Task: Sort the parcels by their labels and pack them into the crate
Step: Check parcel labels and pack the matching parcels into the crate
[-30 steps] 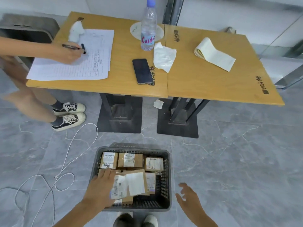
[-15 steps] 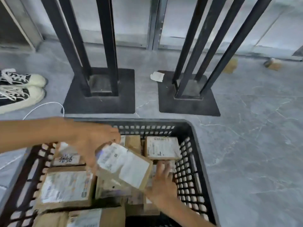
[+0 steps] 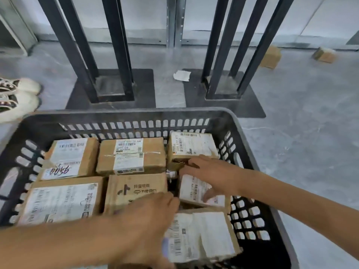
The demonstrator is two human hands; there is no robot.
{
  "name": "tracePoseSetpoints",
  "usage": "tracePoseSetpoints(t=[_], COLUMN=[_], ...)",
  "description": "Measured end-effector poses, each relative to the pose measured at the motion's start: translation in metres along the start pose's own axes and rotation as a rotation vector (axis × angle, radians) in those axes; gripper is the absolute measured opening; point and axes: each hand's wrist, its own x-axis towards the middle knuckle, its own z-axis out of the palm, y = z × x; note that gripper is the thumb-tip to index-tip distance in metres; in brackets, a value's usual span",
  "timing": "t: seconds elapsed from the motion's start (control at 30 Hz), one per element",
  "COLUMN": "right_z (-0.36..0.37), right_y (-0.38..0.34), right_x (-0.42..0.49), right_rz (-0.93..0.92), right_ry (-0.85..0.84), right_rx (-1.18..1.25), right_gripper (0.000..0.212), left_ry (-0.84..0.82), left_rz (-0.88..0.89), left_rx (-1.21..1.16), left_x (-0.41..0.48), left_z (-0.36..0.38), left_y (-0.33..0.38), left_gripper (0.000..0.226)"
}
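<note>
1. Parcels fill the dark slotted crate (image 3: 240, 131), which takes up the lower centre of the frame on a grey floor.
2. I see three cardboard boxes along the far row: one with a handwritten number (image 3: 70, 158) at left, a taped double-label box (image 3: 132, 155) in the middle, and a labelled box (image 3: 191, 145) at right.
3. Nearer, a large labelled box (image 3: 62, 200) sits at left beside a box with printed characters (image 3: 136, 189).
4. My left hand (image 3: 147, 228) grips the left edge of a white-labelled parcel (image 3: 202, 235) at lower centre, fingers curled around it.
5. My right hand (image 3: 209, 171) lies flat with fingers stretched over the gap between the far-right box and a small labelled parcel (image 3: 194, 191); the thumb rests on that parcel's label.
6. Beyond the crate stand two black table pedestals (image 3: 112, 88), a paper scrap (image 3: 181, 75) between them.
7. Sneakers (image 3: 17, 98) sit at the left edge; two small boxes (image 3: 270, 57) lie at upper right.
</note>
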Motion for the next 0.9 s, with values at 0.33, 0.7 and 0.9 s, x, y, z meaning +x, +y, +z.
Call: tracePoseSetpoints(t=[0.33, 0.7, 0.9], right_z=[-0.028, -0.153, -0.262], right_y=[0.005, 0.026, 0.018], right_x=[0.025, 0.029, -0.032], right_rz=[-0.068, 0.117, 0.279], right_ry=[-0.130, -0.236, 0.068], right_rx=[-0.049, 0.335, 0.479], right_gripper=[0.059, 0.012, 0.023], left_ry=[-0.110, 0.482, 0.473], left_rz=[0.062, 0.214, 0.098], left_rx=[0.466, 0.382, 0.286], left_x=[-0.003, 0.053, -0.030], left_z=[0.010, -0.177, -0.289], left_y=[0.022, -0.091, -0.112], left_gripper=[0.034, 0.040, 0.019])
